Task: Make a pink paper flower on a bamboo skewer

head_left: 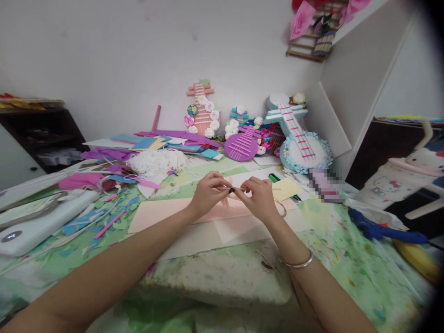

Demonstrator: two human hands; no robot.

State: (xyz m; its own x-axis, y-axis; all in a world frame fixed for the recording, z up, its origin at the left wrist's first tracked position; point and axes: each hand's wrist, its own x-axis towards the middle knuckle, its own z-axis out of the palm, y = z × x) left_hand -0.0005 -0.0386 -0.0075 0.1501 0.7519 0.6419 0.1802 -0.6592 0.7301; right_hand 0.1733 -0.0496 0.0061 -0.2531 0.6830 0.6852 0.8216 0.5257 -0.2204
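Note:
My left hand (211, 192) and my right hand (257, 196) meet in the middle above the table, both closed in a pinch. Between them runs a thin pale stick (276, 188), whose end pokes out past my right hand. A small black spot shows where the fingertips meet; I cannot tell what it is. A peach paper strip (226, 202) hangs just below the fingertips. Underneath lies a large sheet of peach paper (156, 213), over pale sheets (194, 240). Close to my right hand are a yellow paper piece (288, 188) and a green marker (274, 177).
Paper scraps and white string (157, 160) cover the left side, beside a white device (48, 222). Paper-craft instruments, one purple (241, 147) and one light blue (305, 150), lean at the back. A blue glue gun (385, 227) and a white cup (385, 185) stand right.

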